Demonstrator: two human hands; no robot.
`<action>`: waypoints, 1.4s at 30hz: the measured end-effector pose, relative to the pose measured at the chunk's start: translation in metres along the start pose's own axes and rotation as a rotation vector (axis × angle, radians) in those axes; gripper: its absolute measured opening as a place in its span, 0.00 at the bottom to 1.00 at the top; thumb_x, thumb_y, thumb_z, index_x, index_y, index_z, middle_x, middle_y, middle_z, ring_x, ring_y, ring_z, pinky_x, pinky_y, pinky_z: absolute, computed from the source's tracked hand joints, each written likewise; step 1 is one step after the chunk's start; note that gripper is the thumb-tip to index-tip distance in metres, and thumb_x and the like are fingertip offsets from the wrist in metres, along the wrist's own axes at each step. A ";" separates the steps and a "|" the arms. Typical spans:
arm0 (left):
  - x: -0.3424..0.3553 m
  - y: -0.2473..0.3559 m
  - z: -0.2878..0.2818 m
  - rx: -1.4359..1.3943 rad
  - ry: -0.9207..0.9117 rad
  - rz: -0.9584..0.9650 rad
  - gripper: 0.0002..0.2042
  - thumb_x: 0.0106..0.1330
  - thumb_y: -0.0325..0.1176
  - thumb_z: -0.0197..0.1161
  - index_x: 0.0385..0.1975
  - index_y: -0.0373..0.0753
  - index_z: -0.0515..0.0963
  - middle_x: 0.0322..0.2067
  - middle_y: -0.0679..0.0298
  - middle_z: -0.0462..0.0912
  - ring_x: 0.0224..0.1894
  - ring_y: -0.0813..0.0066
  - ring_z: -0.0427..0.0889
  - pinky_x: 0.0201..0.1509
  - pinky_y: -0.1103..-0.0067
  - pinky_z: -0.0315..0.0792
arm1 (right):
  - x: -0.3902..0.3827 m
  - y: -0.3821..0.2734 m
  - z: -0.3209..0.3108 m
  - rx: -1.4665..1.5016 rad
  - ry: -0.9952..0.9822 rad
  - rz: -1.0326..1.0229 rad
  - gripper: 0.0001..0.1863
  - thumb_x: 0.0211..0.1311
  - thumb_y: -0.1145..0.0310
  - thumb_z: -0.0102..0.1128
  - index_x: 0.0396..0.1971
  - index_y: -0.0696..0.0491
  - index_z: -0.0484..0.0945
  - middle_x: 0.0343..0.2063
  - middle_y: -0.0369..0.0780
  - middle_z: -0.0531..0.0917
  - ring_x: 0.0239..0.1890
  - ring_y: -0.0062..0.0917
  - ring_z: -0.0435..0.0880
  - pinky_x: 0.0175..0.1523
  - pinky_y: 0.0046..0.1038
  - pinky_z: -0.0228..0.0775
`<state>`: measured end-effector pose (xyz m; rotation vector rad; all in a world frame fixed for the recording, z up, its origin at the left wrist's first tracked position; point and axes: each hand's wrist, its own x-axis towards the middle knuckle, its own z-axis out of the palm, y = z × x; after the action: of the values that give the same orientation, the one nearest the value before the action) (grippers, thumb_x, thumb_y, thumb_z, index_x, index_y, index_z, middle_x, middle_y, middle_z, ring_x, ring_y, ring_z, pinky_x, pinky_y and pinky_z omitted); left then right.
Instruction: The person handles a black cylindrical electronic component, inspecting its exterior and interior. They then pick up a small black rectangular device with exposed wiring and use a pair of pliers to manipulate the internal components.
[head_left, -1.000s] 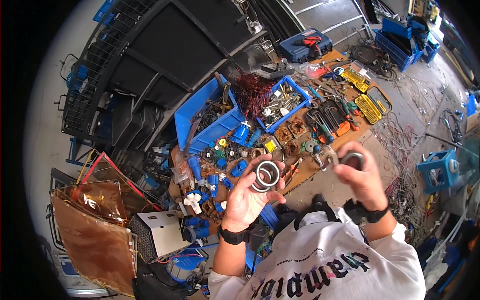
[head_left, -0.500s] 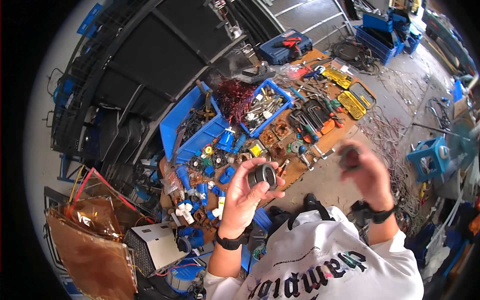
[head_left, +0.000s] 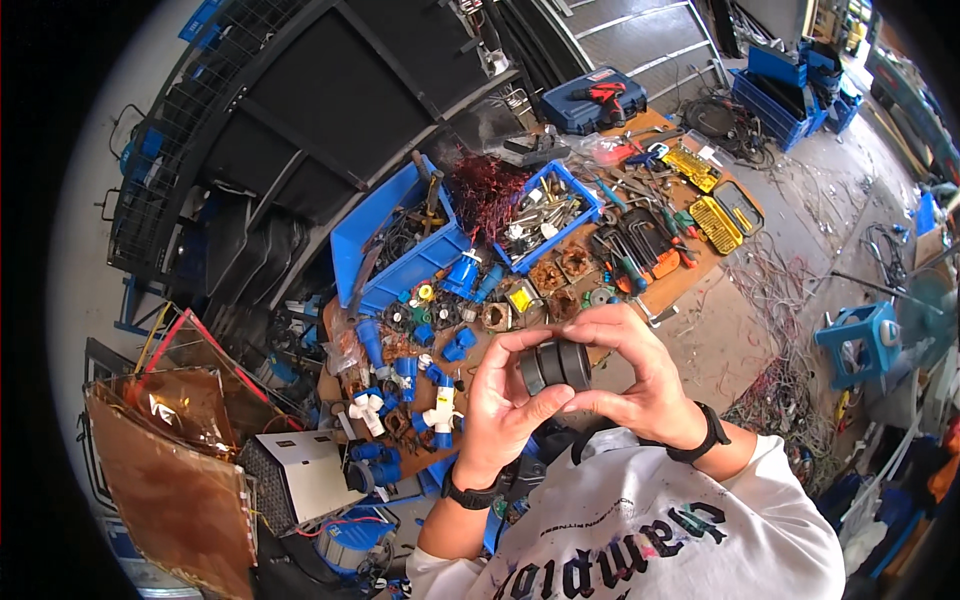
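Note:
My left hand (head_left: 500, 410) and my right hand (head_left: 645, 395) are together over the lower middle of the head view, closed round a short stack of dark cylindrical rings (head_left: 555, 365) lying on its side. My left fingers and thumb wrap its left part. My right fingers bend over its top, with the thumb below. Just beyond them on the wooden bench (head_left: 676, 283) lie rusty square metal parts (head_left: 545, 278); blue and white plastic fittings (head_left: 442, 410) lie to the left of my hands.
Two blue bins (head_left: 355, 255) hold metal pieces and tools behind my hands. Hand tools, yellow cases (head_left: 717, 222) and a drill on a blue case (head_left: 575, 112) are farther back. A blue stool (head_left: 855, 335) stands right, among cables. Copper-brown panels (head_left: 165, 480) lean at the left.
My right hand has moved left to meet my left hand, and the ring it held now sits against the one in my left hand. The rings have turned onto their side.

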<state>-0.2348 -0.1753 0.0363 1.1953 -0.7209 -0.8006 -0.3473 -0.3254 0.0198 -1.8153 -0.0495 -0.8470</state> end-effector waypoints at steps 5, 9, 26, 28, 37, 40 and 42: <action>-0.004 0.003 -0.003 -0.032 0.018 0.010 0.26 0.58 0.26 0.71 0.54 0.34 0.66 0.55 0.57 0.72 0.54 0.73 0.75 0.59 0.76 0.69 | 0.000 -0.001 0.002 0.003 0.036 -0.022 0.33 0.43 0.63 0.77 0.53 0.54 0.74 0.49 0.45 0.76 0.49 0.36 0.78 0.51 0.32 0.72; -0.004 0.003 -0.004 0.037 0.002 0.027 0.26 0.58 0.28 0.71 0.53 0.34 0.66 0.56 0.57 0.70 0.56 0.71 0.73 0.62 0.74 0.67 | 0.003 -0.003 0.005 -0.014 -0.008 -0.025 0.33 0.43 0.62 0.77 0.52 0.53 0.75 0.48 0.45 0.76 0.49 0.36 0.78 0.50 0.32 0.73; -0.005 0.000 -0.002 -0.135 0.037 -0.093 0.20 0.73 0.45 0.49 0.54 0.35 0.62 0.58 0.50 0.68 0.53 0.56 0.78 0.51 0.67 0.78 | -0.007 0.011 0.011 0.862 0.078 0.429 0.31 0.52 0.77 0.71 0.57 0.56 0.68 0.49 0.39 0.79 0.50 0.22 0.78 0.57 0.29 0.70; -0.005 -0.001 -0.011 -0.228 -0.018 -0.180 0.29 0.74 0.56 0.36 0.57 0.33 0.62 0.60 0.47 0.67 0.46 0.46 0.82 0.45 0.63 0.83 | -0.007 0.015 0.009 1.019 0.114 0.507 0.30 0.54 0.74 0.70 0.57 0.56 0.69 0.49 0.38 0.79 0.49 0.21 0.79 0.57 0.27 0.70; -0.008 -0.008 -0.027 -0.617 0.037 -0.312 0.35 0.73 0.60 0.31 0.66 0.35 0.57 0.63 0.49 0.66 0.54 0.46 0.78 0.54 0.59 0.78 | -0.009 0.009 0.010 0.794 0.088 0.464 0.30 0.52 0.72 0.72 0.56 0.56 0.72 0.47 0.36 0.80 0.48 0.21 0.78 0.54 0.26 0.70; -0.009 -0.008 -0.020 -0.544 0.119 -0.322 0.33 0.74 0.58 0.31 0.66 0.36 0.58 0.63 0.50 0.66 0.58 0.51 0.75 0.59 0.59 0.74 | -0.007 0.009 0.020 0.294 0.050 0.274 0.31 0.46 0.69 0.76 0.53 0.55 0.74 0.46 0.39 0.80 0.45 0.24 0.78 0.49 0.27 0.71; -0.012 -0.012 -0.021 -0.466 0.112 -0.315 0.31 0.75 0.56 0.31 0.65 0.37 0.59 0.63 0.52 0.66 0.61 0.54 0.73 0.62 0.59 0.71 | 0.000 0.002 0.023 0.102 0.025 0.146 0.31 0.43 0.69 0.76 0.52 0.55 0.75 0.47 0.42 0.79 0.45 0.33 0.78 0.51 0.31 0.70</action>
<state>-0.2260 -0.1561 0.0196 0.9262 -0.2307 -1.0843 -0.3343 -0.3066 0.0146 -1.6910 0.0547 -0.7500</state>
